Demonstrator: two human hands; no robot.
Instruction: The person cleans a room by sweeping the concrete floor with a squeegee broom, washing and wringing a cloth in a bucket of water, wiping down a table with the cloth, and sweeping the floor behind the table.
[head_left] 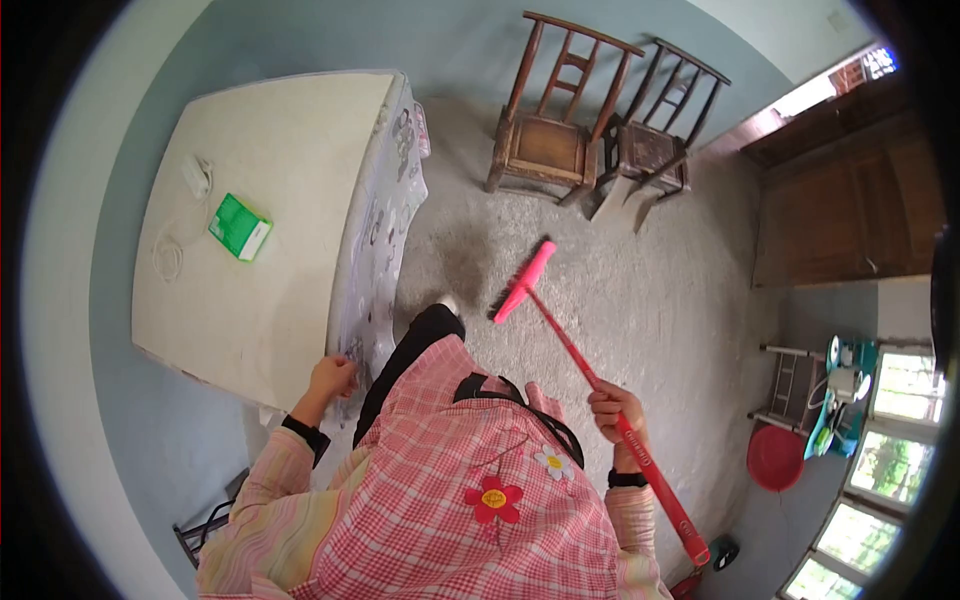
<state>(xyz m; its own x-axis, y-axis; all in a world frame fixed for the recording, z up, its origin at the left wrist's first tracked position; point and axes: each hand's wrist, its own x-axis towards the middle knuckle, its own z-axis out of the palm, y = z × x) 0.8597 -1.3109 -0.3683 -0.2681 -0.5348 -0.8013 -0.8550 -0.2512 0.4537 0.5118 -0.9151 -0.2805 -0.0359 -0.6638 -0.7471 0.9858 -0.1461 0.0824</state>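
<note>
My right hand (612, 410) is wrapped round the red handle of a broom (573, 350). Its bright pink head (527, 280) rests on the concrete floor, dark bristles along one side, while the handle's end points back past my right side. At the near right corner of the table (270, 310), my left hand (336, 376) has its fingers curled in front of the patterned tablecloth (375, 235). Whether it grips the cloth cannot be made out. A pink checked apron (450, 480) with flower patches covers my front.
A green box (240, 227) and a white power strip (197, 176) with its cord lie on the tabletop. Two wooden chairs (548, 145) stand by the far wall, a dustpan (622, 205) near their legs. On the right are a wooden cabinet (840, 210) and a red basin (775, 457).
</note>
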